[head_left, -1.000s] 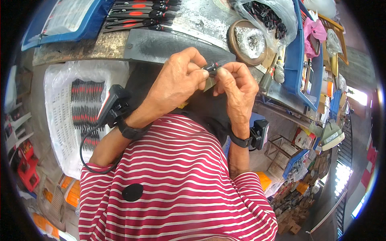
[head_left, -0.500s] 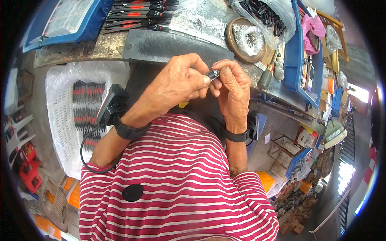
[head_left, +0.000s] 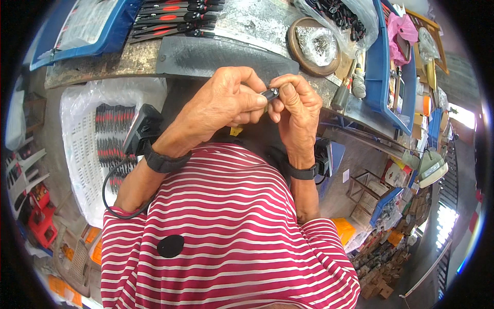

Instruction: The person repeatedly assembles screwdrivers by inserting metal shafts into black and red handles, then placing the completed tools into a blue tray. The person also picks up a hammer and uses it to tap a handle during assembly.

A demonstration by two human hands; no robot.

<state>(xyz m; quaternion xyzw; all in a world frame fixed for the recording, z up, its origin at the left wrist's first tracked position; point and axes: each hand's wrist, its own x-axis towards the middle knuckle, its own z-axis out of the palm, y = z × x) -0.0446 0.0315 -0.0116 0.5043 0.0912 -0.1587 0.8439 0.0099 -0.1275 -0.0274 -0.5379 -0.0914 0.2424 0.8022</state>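
Note:
In front of my chest, both hands meet around a small black part with a rounded, shiny metal-looking end [head_left: 271, 93]. My left hand [head_left: 226, 100] pinches its left side between thumb and fingers, hiding most of its length. My right hand [head_left: 297, 103] is closed at its other end, thumb and forefinger pressed together beside the shiny tip. Whether a smaller piece sits between those right fingertips is hidden. The hands hover just short of a dark plate [head_left: 221, 57] along the bench edge.
Black-and-red handled tools [head_left: 175, 18] lie in a row on the bench [head_left: 252, 26]. A round brown dish [head_left: 294, 44] holds small metal pieces in plastic. Blue trays [head_left: 378, 77] stand at either side. A lined white basket [head_left: 77, 134] with more tools is at my left.
The small part has turned slightly, and the right fingertips have shifted a little around its end. Both hands stay in nearly the same place.

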